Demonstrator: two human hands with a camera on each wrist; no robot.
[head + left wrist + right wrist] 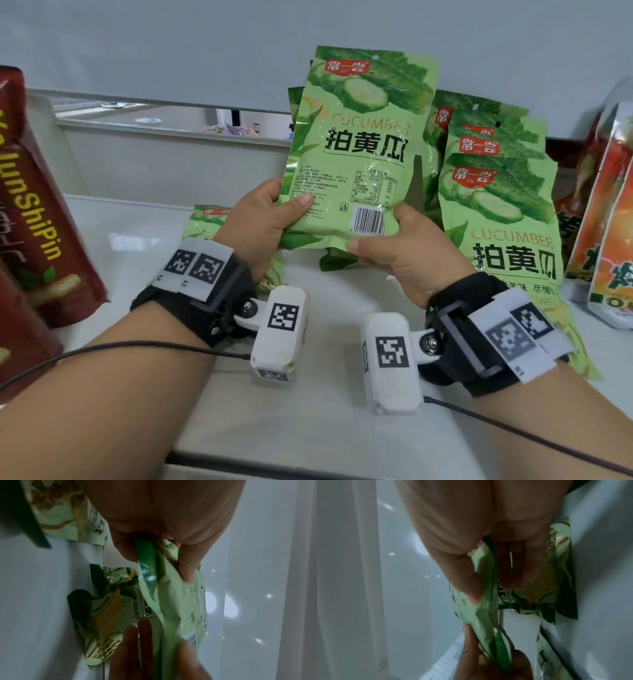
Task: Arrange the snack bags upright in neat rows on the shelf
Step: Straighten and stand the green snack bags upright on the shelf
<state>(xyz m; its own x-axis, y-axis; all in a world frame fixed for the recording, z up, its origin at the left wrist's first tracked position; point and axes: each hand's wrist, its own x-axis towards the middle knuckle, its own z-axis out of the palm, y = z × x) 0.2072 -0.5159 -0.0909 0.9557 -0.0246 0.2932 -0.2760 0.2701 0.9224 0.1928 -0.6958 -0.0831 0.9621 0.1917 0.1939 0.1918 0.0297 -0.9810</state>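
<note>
Item: cucumber bag (359, 147), held upright off the shelf (325, 394), long axis vertical, back label toward the person. Left hand (270, 222) pinches its lower left corner; right hand (394, 250) pinches the lower right. Standing row (496, 192) of like bags lies to the right, nearer the right hand.

Shelf (325, 394): white, glossy, flat board with a white back wall. Resting on it: cucumber snack bags (493, 192), green, leaning upright in an overlapping stack just right of the right hand; one green bag (205, 222) lying flat, behind the left hand; dark red bags (41, 212) far left of the left hand; orange bags (609, 222) far right.
</note>
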